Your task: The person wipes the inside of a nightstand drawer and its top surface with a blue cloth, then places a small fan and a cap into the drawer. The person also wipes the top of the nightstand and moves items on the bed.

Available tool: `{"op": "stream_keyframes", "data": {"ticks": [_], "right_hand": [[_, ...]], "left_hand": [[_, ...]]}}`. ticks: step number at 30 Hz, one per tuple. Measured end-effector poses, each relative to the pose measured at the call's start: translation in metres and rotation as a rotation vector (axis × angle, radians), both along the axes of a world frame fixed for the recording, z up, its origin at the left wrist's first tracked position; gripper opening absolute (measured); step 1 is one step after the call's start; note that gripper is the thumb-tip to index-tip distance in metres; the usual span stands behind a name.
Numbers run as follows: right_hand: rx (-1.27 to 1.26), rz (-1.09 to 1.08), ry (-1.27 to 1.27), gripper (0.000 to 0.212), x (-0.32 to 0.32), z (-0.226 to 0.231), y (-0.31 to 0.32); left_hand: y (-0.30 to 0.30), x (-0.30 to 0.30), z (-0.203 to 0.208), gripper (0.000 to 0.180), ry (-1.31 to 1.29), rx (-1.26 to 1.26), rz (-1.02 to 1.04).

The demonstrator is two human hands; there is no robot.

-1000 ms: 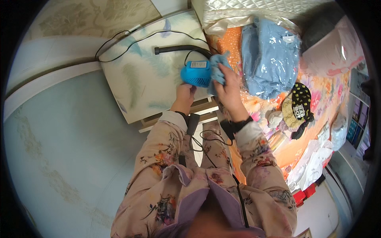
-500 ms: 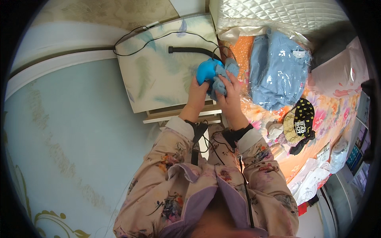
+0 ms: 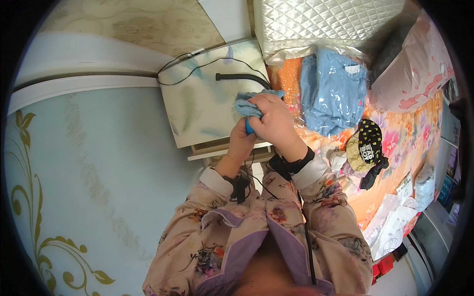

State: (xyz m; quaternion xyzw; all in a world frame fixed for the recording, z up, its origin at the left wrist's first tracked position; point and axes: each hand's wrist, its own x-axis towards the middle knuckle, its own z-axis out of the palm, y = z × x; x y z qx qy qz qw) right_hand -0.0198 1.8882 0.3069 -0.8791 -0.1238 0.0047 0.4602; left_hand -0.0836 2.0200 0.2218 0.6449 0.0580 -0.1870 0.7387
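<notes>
My left hand point(image 3: 240, 143) is closed round a shiny blue rounded object point(image 3: 249, 127), mostly hidden by my hands. A black bent tube point(image 3: 244, 78) stretches from behind my hands over the small table, like the neck of a desk lamp; the join is covered. My right hand point(image 3: 274, 121) is closed on a fluffy blue-grey cloth point(image 3: 246, 104), pressing it over the blue object's top. Both hands touch each other in front of the table.
Beneath is a small feather-patterned table point(image 3: 185, 116) with a thin black cable point(image 3: 217, 62) across it. On the floral bed point(image 3: 395, 133) at right lie bagged blue clothing point(image 3: 335, 93), a black-and-yellow cap point(image 3: 368, 143) and a pink bag point(image 3: 414, 74). A pale blue panel point(image 3: 118, 163) stands at left.
My right hand has turned and shifted left, taking the cloth over the top of the blue object. The blue surface, plainly visible before, is now mostly covered. The view has shifted slightly.
</notes>
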Motion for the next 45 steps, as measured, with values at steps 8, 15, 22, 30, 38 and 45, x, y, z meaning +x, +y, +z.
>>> {"op": "stream_keyframes", "data": {"ticks": [8,15,22,30,38,45], "right_hand": [[-0.134,0.016,-0.352,0.038,-0.06,0.016,0.013],[-0.125,0.066,-0.467,0.029,-0.115,-0.001,-0.016],[0.327,-0.356,0.127,0.044,-0.124,0.041,-0.059],[0.056,0.192,-0.075,0.049,-0.08,0.125,-0.01],[0.121,0.076,0.583,0.046,-0.032,0.113,-0.016],[1.062,-0.094,0.883,0.057,-0.056,0.084,0.0]], "left_hand": [[-0.002,-0.017,0.06,0.032,0.248,-0.618,0.332],[0.037,-0.01,0.071,0.024,0.265,-0.621,0.254],[0.064,-0.016,0.101,0.009,0.449,-0.727,0.413],[0.065,-0.032,0.123,0.009,0.234,-0.765,0.172],[0.075,-0.045,0.111,0.004,0.323,-0.875,0.145],[0.057,-0.026,0.129,0.043,0.393,-1.025,0.313]]}}
